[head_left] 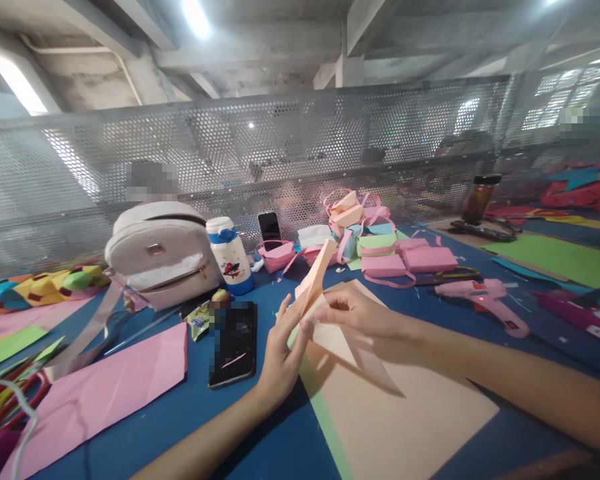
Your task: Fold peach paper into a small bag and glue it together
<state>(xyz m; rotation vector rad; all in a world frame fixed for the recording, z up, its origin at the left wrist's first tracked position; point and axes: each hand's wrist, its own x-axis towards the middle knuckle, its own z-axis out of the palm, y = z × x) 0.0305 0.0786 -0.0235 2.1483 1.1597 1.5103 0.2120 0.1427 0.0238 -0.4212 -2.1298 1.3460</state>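
Between my two hands is a folded piece of peach paper [316, 279], raised above the table with one narrow flap pointing up and away. My left hand [286, 343] supports it from the left, thumb pressed against the fold and fingers behind it. From the right, my right hand [353, 310] pinches the paper's near edge between thumb and fingers. Part of the piece hangs below my right hand as a pointed flap. Underneath lie peach paper sheets [405, 427] with a green sheet [325, 427] showing along their left edge.
Left of my hands lie a phone [235, 347] and pink paper [115, 393]. A white backpack [163, 257] and a bottle [230, 257] stand behind. Small pink paper boxes [387, 265] sit at the back. Rightward are a pink glue gun [485, 297], a purple glue gun [575, 313] and green paper [560, 263].
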